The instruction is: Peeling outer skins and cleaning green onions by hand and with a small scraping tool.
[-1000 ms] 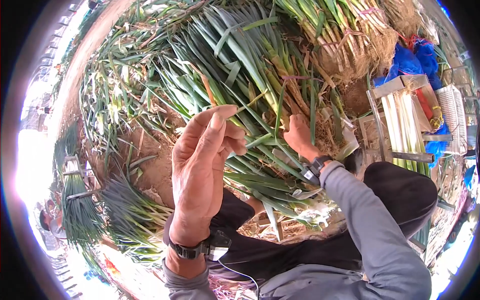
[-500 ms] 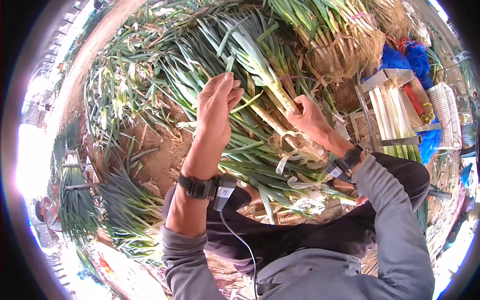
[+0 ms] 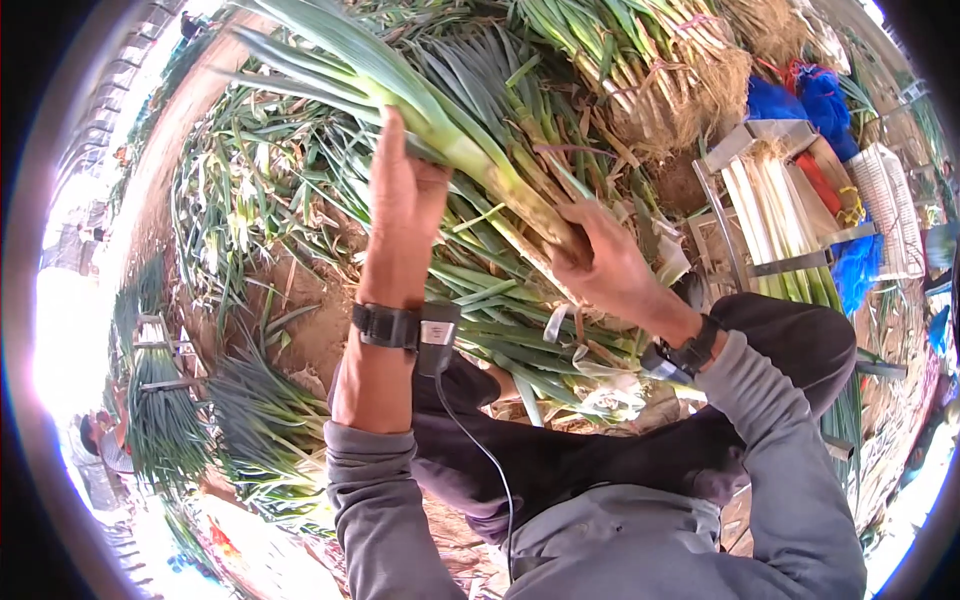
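A large green onion slants across the space before me, its leaves toward the upper left and its root end at the lower right. My right hand is closed round the root end. Higher up, where the stalk turns to green leaf, my left hand presses against it from below, with one finger stretched up along the leaves and the others partly hidden by the stalk. Beneath both hands lies a heap of green onions with dry outer leaves among them.
A metal frame at the right holds trimmed white-stemmed onions. Tied bundles with brown roots lie at the far right, near blue netting and a white basket. Stripped leaves cover ground at the left; more bundles stand there.
The green onion has come up out of the heap, nearer to me, lifted by my right hand. My left hand, earlier apart from it, is now against its upper stalk.
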A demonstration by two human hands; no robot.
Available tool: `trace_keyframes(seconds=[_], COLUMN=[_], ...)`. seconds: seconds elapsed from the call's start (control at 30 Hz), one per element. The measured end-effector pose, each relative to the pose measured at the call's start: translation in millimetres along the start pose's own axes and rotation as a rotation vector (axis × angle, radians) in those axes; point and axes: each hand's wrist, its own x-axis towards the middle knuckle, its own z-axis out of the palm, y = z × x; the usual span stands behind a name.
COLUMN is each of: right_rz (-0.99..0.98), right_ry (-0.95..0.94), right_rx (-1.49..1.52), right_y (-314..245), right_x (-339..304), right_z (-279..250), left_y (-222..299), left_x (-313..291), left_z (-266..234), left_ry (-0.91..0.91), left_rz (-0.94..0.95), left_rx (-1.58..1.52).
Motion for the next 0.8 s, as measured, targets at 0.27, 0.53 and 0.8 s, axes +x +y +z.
trace_keyframes(seconds=[0.27, 0.53, 0.8], right_rz=[0.283, 0.621, 0.567], right_ry=[-1.036, -0.789, -0.575], right_rx=[0.098, 0.081, -0.119], right_y=[30.1, 90.9, 114.6], right_x=[-53.6, -154.5, -173.6], right_z=[28.3, 47.0, 29.3], left_y=[70.3, 93.0, 120.8], left_x=[3.1, -14.0, -40.7], left_z=[-42.3, -85.1, -101.8], left_ry=[-0.045, 0.045, 0.145], left_rz=[0.47, 0.537, 0.729], left_rx=[-0.098, -0.082, -0.26])
